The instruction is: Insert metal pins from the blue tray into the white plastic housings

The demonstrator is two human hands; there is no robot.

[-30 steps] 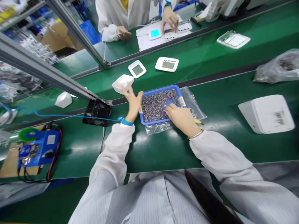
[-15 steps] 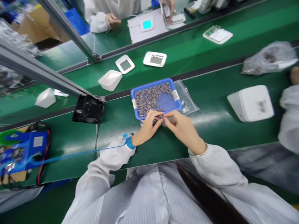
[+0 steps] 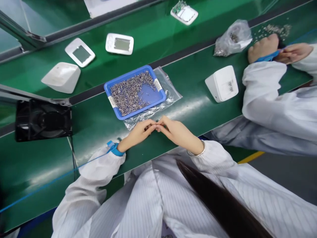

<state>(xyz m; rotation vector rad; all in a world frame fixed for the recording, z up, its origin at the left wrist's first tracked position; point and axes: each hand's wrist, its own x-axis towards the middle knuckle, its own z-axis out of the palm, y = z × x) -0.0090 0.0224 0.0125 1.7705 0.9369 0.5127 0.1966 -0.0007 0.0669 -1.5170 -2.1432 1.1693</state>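
My left hand [image 3: 141, 131] and my right hand [image 3: 175, 133] meet at the fingertips above the green table, just in front of a blue tray [image 3: 138, 113]. Both are closed in a pinch. Whatever lies between the fingers is too small and covered to name. Many small metal screws [image 3: 126, 96] fill most of the tray, and its blue floor shows at the right. Under the tray lies a clear plastic bag [image 3: 170, 89]. A blue wrist strap [image 3: 115, 148] with a cord circles my left wrist.
White housings [image 3: 61, 77] and display panels [image 3: 121, 44] lie on the green strip behind. A black fan [image 3: 44, 119] stands at left. To the right are another white housing [image 3: 224, 84], a plastic bag of small parts [image 3: 232, 38] and a co-worker's hands [image 3: 264, 48].
The view has swung to the right, bringing the co-worker's hands into sight. My hands have drawn back from the tray's front rim toward me, with the fingertips still together.
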